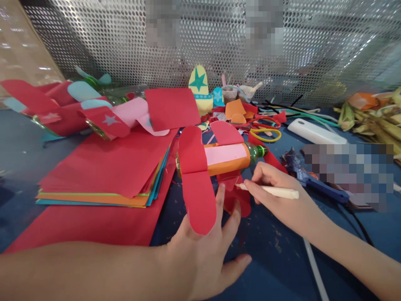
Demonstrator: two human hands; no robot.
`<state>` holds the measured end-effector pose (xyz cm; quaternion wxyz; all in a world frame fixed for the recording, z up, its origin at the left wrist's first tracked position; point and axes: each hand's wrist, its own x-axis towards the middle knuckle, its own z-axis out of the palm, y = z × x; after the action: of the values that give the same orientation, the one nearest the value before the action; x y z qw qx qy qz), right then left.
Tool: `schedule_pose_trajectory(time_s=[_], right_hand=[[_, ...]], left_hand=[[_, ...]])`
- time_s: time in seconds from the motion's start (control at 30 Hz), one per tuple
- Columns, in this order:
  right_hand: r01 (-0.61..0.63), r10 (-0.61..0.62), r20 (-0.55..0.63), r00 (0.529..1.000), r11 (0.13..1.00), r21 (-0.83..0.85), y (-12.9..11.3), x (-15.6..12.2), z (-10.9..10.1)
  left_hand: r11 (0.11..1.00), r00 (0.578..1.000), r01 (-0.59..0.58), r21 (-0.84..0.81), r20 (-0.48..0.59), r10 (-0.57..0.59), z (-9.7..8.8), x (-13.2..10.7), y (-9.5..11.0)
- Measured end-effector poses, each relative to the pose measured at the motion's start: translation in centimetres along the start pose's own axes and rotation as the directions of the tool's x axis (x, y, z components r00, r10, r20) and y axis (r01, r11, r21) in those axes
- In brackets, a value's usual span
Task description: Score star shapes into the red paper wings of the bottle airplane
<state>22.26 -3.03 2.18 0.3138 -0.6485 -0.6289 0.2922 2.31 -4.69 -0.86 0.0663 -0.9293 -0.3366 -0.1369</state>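
In the middle of the table lies a plastic bottle (pixel 256 151) with a green neck, wrapped in orange paper with a pink strip (pixel 226 154) on top. Rounded red paper wings (pixel 198 196) are attached to it, front and back. My right hand (pixel 282 190) grips a white pen (pixel 277 192), its tip touching the lower red paper flap (pixel 233 194), where faint pale lines show. My left hand (pixel 206 255) reaches under the near wing with fingers spread, and its fingertips rest on that lower flap.
Stacked coloured paper (pixel 103 167) lies left, near finished paper-and-bottle planes (pixel 59 104). Yellow-and-red scissors (pixel 265 134), paper scraps, a white case (pixel 316 131) and a blue glue gun (pixel 313 179) lie right. Dried husks (pixel 376 113) sit far right; a perforated metal panel (pixel 125 50) stands behind.
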Motion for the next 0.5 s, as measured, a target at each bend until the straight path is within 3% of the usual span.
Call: schedule_pose_trajectory(time_s=[0.5], right_hand=[[0.018,-0.019,0.085,0.996,1.000,0.016,-1.1,-0.9,0.3]], left_hand=[[1.000,1.000,-0.004,0.013,0.027,0.004,0.0,0.1,0.0]])
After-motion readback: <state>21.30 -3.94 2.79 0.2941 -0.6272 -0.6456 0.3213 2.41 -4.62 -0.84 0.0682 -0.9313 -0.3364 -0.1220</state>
